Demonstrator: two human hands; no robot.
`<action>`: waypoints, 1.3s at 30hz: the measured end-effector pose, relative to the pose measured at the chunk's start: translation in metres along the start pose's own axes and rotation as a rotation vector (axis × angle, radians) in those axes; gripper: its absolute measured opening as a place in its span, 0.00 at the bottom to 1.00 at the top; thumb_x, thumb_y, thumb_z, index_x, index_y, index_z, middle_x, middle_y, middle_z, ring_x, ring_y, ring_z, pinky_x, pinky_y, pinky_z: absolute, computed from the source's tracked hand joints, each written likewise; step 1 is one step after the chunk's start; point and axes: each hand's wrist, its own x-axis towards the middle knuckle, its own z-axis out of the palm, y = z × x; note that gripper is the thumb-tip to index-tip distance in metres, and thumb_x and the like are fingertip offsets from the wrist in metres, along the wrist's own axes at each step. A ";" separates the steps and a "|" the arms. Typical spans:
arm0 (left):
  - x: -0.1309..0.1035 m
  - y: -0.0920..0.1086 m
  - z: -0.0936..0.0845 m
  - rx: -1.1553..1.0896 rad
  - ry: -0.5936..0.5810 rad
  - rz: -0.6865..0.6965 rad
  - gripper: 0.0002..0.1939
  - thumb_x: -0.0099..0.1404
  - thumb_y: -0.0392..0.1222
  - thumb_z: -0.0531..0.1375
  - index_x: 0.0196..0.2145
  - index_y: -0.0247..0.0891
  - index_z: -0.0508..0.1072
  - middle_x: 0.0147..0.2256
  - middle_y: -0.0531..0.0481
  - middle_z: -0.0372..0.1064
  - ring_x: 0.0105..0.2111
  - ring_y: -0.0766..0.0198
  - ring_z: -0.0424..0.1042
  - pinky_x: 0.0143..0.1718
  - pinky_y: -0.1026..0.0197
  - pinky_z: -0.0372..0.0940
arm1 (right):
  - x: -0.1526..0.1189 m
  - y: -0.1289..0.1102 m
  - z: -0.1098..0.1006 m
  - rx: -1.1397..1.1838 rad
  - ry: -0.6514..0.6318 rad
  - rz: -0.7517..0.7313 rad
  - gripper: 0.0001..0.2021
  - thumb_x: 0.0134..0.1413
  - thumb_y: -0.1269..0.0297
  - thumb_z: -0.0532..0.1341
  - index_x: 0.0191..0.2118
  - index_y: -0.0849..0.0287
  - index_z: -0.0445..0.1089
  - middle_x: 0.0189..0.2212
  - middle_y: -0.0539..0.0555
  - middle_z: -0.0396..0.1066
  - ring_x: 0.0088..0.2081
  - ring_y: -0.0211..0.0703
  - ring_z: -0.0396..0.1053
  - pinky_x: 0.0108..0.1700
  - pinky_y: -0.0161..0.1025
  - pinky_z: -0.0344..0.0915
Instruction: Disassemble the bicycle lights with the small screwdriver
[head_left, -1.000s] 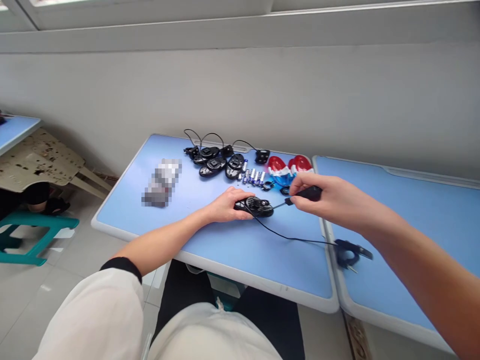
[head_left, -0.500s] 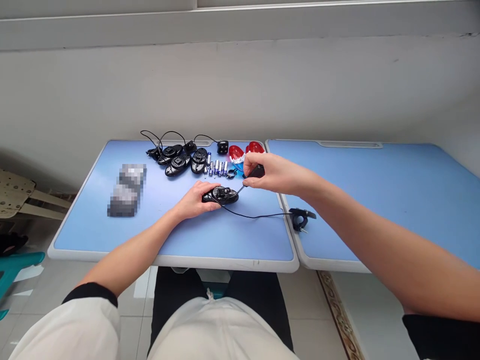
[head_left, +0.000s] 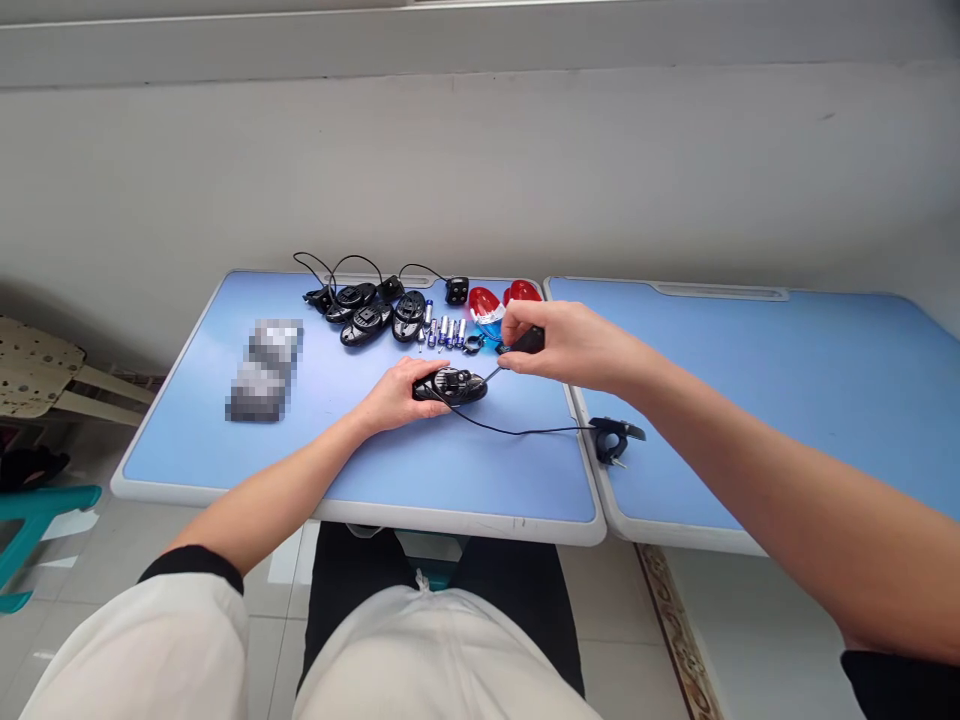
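My left hand [head_left: 405,392] is closed around the left end of a black oval plastic housing [head_left: 463,388], which lies on the blue table. In my right hand [head_left: 544,340] is a screwdriver [head_left: 528,342] with a black handle. Its thin shaft slants down to the left, and the tip meets the right end of the housing; the exact contact is too small to make out. A black cable runs from the housing to a black clamp-on switch [head_left: 613,438] near the seam between the tables.
Similar black housings [head_left: 367,323] with cables lie at the back left. Several batteries [head_left: 446,332], a black ring clamp [head_left: 473,344] and red and blue lenses [head_left: 486,305] are behind my hands. A blurred packet [head_left: 264,370] rests at left. The second table [head_left: 750,400] adjoins on the right.
The whole view has shifted slightly, moving the scene a little to the right. Both hands keep their holds, and the screwdriver stays at the housing's right end.
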 end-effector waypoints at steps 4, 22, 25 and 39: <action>-0.001 -0.001 0.003 -0.060 0.063 -0.023 0.32 0.48 0.45 0.69 0.50 0.36 0.68 0.43 0.45 0.71 0.44 0.56 0.69 0.48 0.54 0.63 | -0.001 -0.024 -0.013 0.128 0.179 0.074 0.06 0.44 0.64 0.62 0.26 0.56 0.63 0.21 0.48 0.63 0.23 0.36 0.58 0.25 0.37 0.52; 0.000 -0.010 0.010 -0.155 0.114 0.005 0.20 0.46 0.42 0.70 0.37 0.36 0.74 0.36 0.51 0.72 0.37 0.59 0.70 0.39 0.59 0.65 | 0.022 -0.060 0.047 0.073 -0.006 -0.169 0.06 0.45 0.68 0.58 0.24 0.56 0.58 0.19 0.46 0.62 0.22 0.35 0.57 0.26 0.34 0.50; 0.001 -0.011 0.010 -0.174 0.116 0.007 0.19 0.46 0.41 0.70 0.37 0.36 0.75 0.34 0.52 0.72 0.36 0.60 0.70 0.39 0.59 0.65 | 0.024 -0.059 0.047 0.051 0.000 -0.171 0.06 0.45 0.67 0.58 0.24 0.56 0.58 0.19 0.47 0.63 0.23 0.35 0.57 0.26 0.34 0.50; 0.000 -0.014 0.010 -0.214 0.109 0.025 0.16 0.45 0.42 0.70 0.31 0.34 0.73 0.30 0.53 0.69 0.33 0.61 0.69 0.35 0.61 0.64 | 0.033 -0.062 0.044 -0.152 -0.137 -0.273 0.07 0.47 0.67 0.56 0.29 0.54 0.53 0.22 0.48 0.66 0.24 0.39 0.59 0.25 0.34 0.51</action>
